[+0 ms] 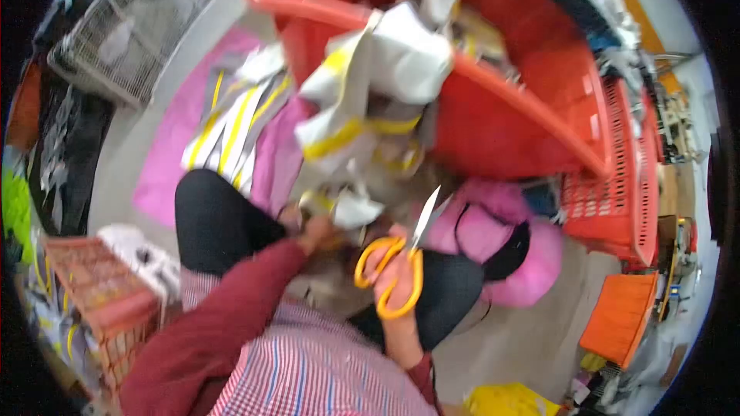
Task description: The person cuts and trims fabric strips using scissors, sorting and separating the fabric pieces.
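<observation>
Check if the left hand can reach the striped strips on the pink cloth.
Probably yes: the striped strips lie uncovered on the pink cloth, near the left hand, though it must pass the bent left knee.

L hand [314, 233] blurred, grip unclear; yellow item [512, 401] cut off at btm edge.

Single head cam, fisheye w/ dark rounded edges, looks fwd & down from just above the wearer's checked top [316, 366] at 6 o'clock, L hand [314, 233] & R hand [395, 271] close, nr centre.
</observation>
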Available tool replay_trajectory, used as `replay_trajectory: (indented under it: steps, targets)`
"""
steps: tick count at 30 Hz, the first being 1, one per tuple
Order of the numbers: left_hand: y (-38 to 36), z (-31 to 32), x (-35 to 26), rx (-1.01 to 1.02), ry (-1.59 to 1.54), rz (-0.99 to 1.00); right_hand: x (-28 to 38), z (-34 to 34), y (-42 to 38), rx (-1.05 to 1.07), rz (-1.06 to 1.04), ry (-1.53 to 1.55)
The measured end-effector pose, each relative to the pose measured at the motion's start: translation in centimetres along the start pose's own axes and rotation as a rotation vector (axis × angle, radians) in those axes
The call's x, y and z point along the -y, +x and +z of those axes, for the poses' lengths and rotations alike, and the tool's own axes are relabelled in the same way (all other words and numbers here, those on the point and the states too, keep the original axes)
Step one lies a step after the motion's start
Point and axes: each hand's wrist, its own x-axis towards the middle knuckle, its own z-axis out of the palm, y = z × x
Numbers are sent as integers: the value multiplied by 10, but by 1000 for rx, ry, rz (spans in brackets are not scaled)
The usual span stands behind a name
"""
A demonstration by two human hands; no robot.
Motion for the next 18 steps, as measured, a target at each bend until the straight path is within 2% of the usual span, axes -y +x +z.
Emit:
replay_trajectory:
  steps: [3,5,6,8,9,11,13,15,16,17,18]
  targets:
    - [-5,22,0,20,-28,-366,-9,-1,-6,-99,119,72]
    - [-34,-53,-46,128,146,-222,-10,-1,-5,-8,104,30]
    - [-31,-65,-53,101,147,-206,-10,3,-5,-13,95,9]
    - [-31,-81,-59,96,19,-48,-11,8,-5,-22,106,6]
    - [-28,-95,-68,72,25,-35,-9,9,-4,-18,99,11]
    - [-36,-123,-89,11,-326,130,-15,-1,1,36,90,-28]
    - [-42,-148,-103,10,-235,180,-15,3,-1,75,101,-63]
    - [-52,-162,-111,-173,-468,286,-8,14,-5,29,30,-217]
    - [-65,-177,-121,-144,-645,317,-9,14,-7,20,-50,-263]
    - [-79,-196,-128,-150,-645,324,-7,15,-10,26,-56,-265]
    - [-101,-229,-142,-173,-569,411,-4,17,-13,-5,-128,-379]
